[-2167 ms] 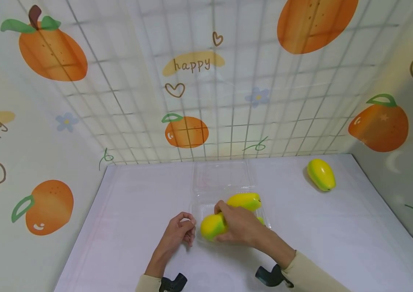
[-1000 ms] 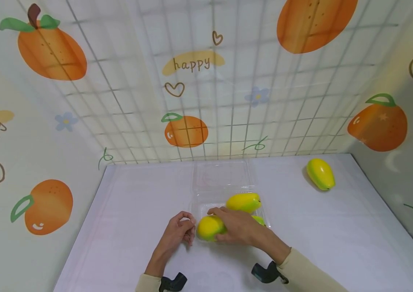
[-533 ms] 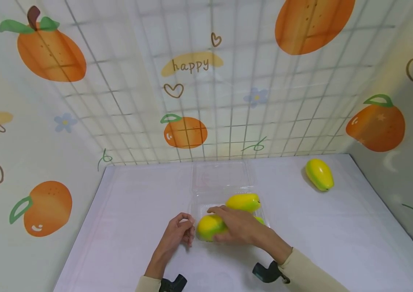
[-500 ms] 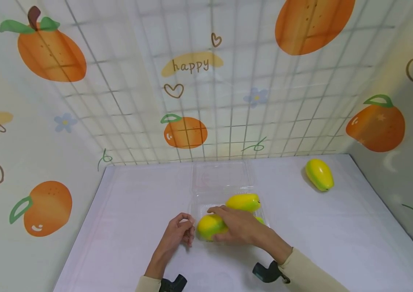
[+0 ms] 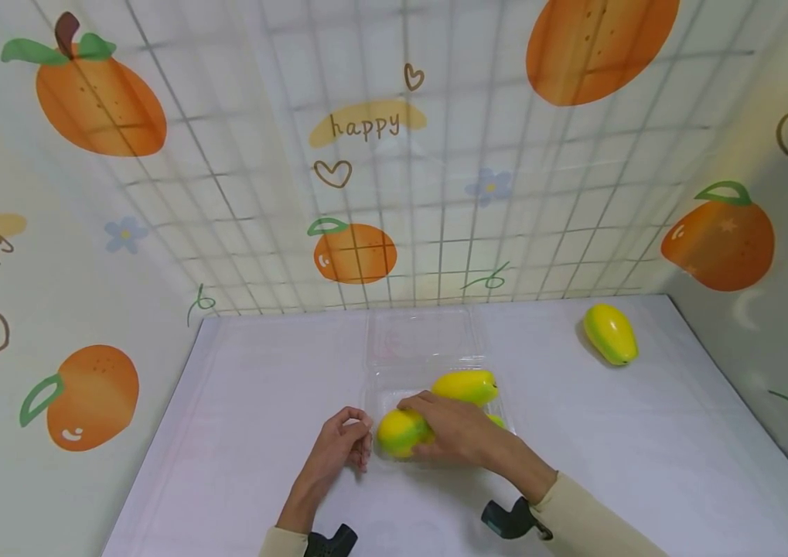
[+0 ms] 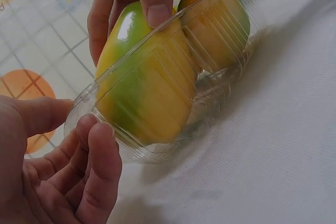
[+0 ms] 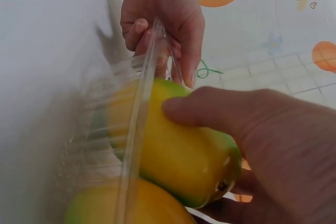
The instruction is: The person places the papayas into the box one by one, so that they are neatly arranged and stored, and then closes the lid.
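Note:
A clear plastic clamshell box [image 5: 428, 340] lies with its lid folded back. My left hand [image 5: 343, 442] pinches its left rim between thumb and fingers, seen closely in the left wrist view. My right hand [image 5: 459, 429] holds a yellow-green papaya [image 5: 399, 433] at the box's front left, its thumb on the near side. In the left wrist view this papaya [image 6: 147, 87] sits behind the ribbed wall. Another papaya [image 5: 465, 386] lies at the back of the box. A yellow-green piece of fruit [image 5: 496, 420] shows behind my right hand, mostly hidden.
One more papaya [image 5: 610, 333] lies at the table's back right. The box stands on a white-covered table [image 5: 268, 371]. Printed cloth walls [image 5: 394, 186] rise along its back and sides. A dark camera mount [image 5: 515, 518] sits at my right wrist.
Since the oldest frame, my right hand has moved slightly left with the papaya, which sits closer to the box's front left. Over the last half second almost nothing moves. The left hand stays put.

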Motion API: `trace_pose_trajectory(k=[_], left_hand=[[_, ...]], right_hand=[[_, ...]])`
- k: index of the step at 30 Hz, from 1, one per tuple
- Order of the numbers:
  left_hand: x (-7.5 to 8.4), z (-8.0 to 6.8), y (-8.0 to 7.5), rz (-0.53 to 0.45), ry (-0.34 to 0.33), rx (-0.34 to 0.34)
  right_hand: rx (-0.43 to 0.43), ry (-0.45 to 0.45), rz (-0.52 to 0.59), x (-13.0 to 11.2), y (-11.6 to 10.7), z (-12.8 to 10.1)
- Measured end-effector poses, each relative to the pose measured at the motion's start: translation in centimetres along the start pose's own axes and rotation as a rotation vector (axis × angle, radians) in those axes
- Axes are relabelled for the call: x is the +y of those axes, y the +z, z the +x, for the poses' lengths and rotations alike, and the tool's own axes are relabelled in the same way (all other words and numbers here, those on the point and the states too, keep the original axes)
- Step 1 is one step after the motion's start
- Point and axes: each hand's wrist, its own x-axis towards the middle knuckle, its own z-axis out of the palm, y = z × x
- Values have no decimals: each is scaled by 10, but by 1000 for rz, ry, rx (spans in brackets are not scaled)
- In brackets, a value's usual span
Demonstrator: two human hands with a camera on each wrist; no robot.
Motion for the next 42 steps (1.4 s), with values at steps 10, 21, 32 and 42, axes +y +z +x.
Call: trace_pose_trajectory(k=[10, 21, 32, 42], left_hand=[[-2, 1, -1, -4, -12, 11], [0, 0, 0, 9, -5, 7], [1, 0, 2, 8, -2, 8], [-1, -1, 3, 14, -3, 15]], right_hand=[[-1, 2, -1, -1, -1, 0], [13, -22, -27, 3, 2, 2], [17, 17, -55, 1, 2, 0], [5, 3, -96, 3, 4, -3]])
